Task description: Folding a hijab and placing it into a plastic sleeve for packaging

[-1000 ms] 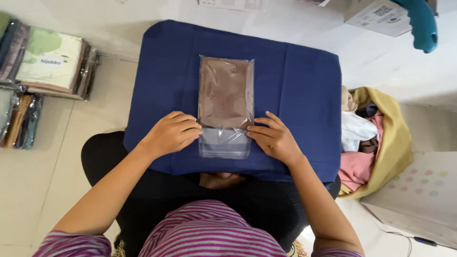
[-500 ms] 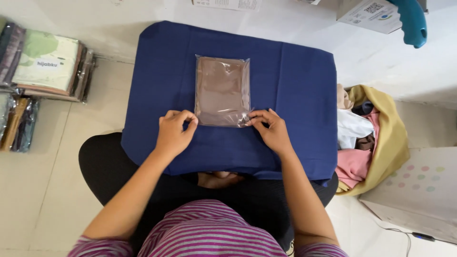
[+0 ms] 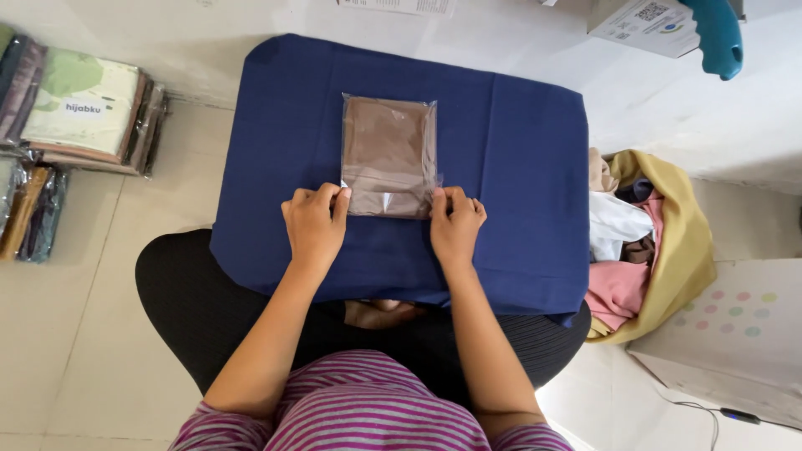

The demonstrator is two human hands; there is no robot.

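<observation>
A clear plastic bag (image 3: 389,156) holding folded brown cloth lies flat at the middle of the worktop (image 3: 518,167), which is draped in dark blue fabric. The left hand (image 3: 315,224) and right hand (image 3: 455,225) press its two near corners, fingers (image 3: 338,199) held together on the folded near edge.

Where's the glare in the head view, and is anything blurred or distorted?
Head view: small glare patch on the clear plastic bag at its near edge, between the left hand and right hand; light is soft and even, with faint shadows on the blue cloth; focus is sharp throughout; mild wide-angle bending shows at the frame edges.
</observation>
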